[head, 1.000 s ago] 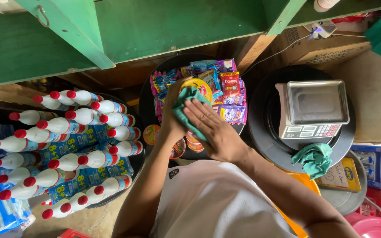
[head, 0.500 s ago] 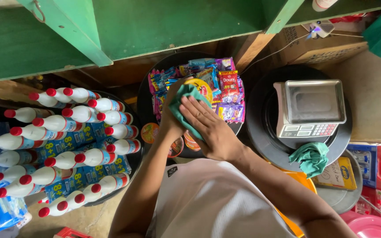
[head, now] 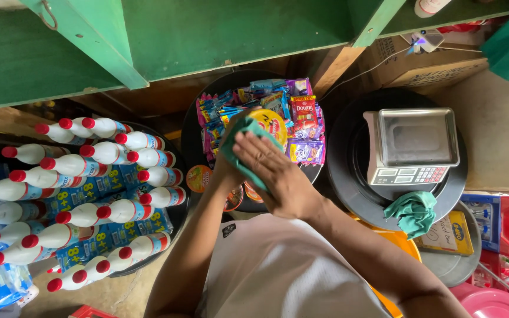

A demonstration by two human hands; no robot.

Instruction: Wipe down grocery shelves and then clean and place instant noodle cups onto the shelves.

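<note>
A round container with a yellow and red top (head: 273, 125) sits among colourful snack sachets (head: 304, 126) on a black round stand (head: 191, 141). A green cloth (head: 244, 132) is draped over the container's near side. My right hand (head: 275, 174) lies on the cloth, fingers spread and pressing it down. My left hand (head: 226, 160) grips the container's left side through the cloth and is mostly hidden under the cloth and the right hand.
White bottles with red caps (head: 107, 176) fill a round rack at left. A digital scale with a steel pan (head: 413, 147) stands on a black tyre-like ring at right, a second green cloth (head: 413, 212) by it. A green shelf (head: 207, 35) overhangs the back.
My right hand has slid a little over the green cloth on the container. The left hand keeps its hold; the view has shifted slightly.
</note>
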